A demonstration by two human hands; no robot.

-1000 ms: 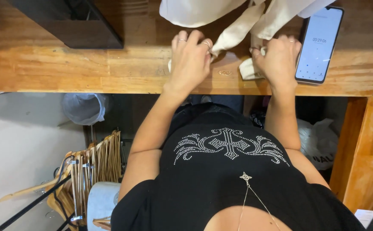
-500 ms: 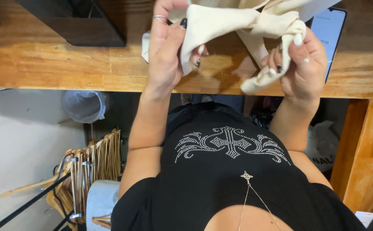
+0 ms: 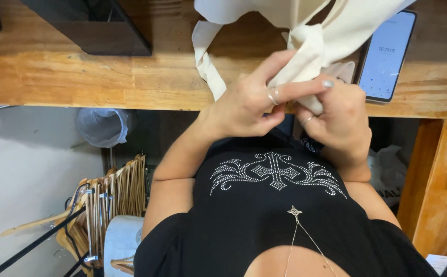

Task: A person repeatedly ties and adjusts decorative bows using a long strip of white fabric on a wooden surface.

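The wooden desk (image 3: 80, 77) runs across the top of the view, with a dark box (image 3: 95, 31) at its far left edge and a smartphone (image 3: 387, 56) lying face up at the right. Below the desk edge stand a bundle of wooden hangers (image 3: 110, 200) and a bin lined with a clear bag (image 3: 103, 125).

Over the desk's front edge hangs the cream cloth tote bag (image 3: 305, 20), its body cut off by the top of the frame, one strap (image 3: 205, 66) dangling down toward the desk. Both hands meet just in front of the desk, touching each other and closed on a bunched part of the cloth: the left hand (image 3: 244, 102) pinches a fold between thumb and forefinger, and the right hand (image 3: 339, 115) is curled round the lower end of the same bunch.

As a judgement, the handling of the bag looks part-way: one section is gathered tight in the fingers, while the body and the loose strap are neither folded nor laid flat.

Most of the bag lies outside the frame, so its full shape cannot be told. What the right palm encloses is hidden by the fingers, and the second strap is hard to pick out among the folds.
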